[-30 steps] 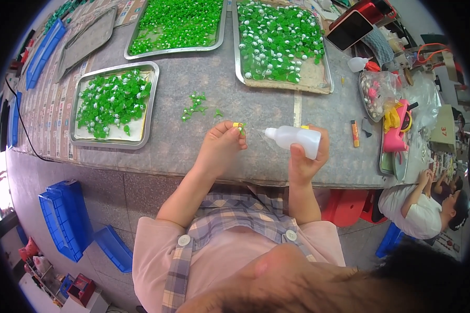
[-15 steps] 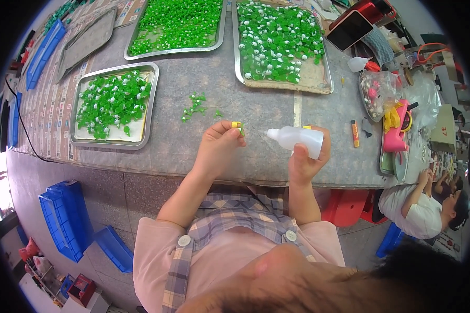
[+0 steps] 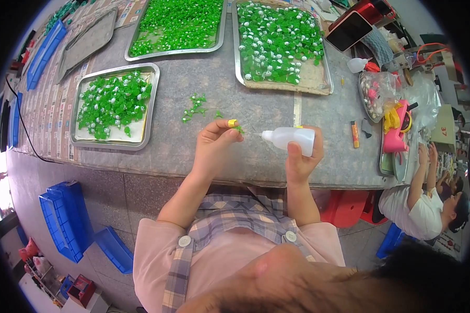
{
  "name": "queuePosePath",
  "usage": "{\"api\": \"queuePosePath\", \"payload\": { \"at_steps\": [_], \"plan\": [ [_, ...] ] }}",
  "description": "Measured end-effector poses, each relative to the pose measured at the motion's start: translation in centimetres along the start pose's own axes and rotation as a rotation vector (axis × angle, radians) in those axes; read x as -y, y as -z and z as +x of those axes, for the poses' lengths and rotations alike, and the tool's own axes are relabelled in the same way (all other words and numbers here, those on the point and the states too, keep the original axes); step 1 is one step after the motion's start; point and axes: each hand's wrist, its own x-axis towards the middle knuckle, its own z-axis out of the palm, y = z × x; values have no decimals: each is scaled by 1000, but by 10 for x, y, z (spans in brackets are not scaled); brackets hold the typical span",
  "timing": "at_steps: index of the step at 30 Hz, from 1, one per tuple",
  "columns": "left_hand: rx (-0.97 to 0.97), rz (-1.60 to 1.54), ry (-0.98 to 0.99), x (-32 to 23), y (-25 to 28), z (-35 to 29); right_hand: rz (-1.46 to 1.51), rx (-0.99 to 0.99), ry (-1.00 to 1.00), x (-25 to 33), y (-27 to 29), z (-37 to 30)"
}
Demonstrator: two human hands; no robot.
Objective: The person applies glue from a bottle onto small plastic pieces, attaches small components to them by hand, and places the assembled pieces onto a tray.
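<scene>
My left hand (image 3: 215, 145), with yellow tape round a fingertip, pinches a small green plastic piece (image 3: 238, 130) between thumb and forefinger. In my right hand (image 3: 304, 156) lies a white translucent squeeze bottle (image 3: 292, 141), tilted on its side. Its narrow nozzle points left, close to the green piece; whether they touch I cannot tell. A few loose green pieces (image 3: 194, 107) lie on the grey table (image 3: 219, 83) just beyond my left hand.
Metal trays hold green and white pieces: one at the left (image 3: 154, 99), one at the back (image 3: 222, 44), one at the back right (image 3: 329, 86). A glue stick (image 3: 354, 134) and a pink tape dispenser (image 3: 397, 133) lie at the right. Another person (image 3: 415, 208) sits at far right.
My right hand has brought the bottle left, its nozzle now close to the green piece. My left hand has turned slightly. The other person's hands have risen.
</scene>
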Motion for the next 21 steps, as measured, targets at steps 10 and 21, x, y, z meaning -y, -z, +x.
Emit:
{"api": "queuePosePath", "payload": {
  "at_steps": [10, 21],
  "plan": [
    [-10, -35, -6, 0, 6, 2, -1, -45, -129, -18, 51, 34],
    [-13, -39, 2, -1, 5, 6, -145, -14, -295, -49, 93, 45]
  ]
}}
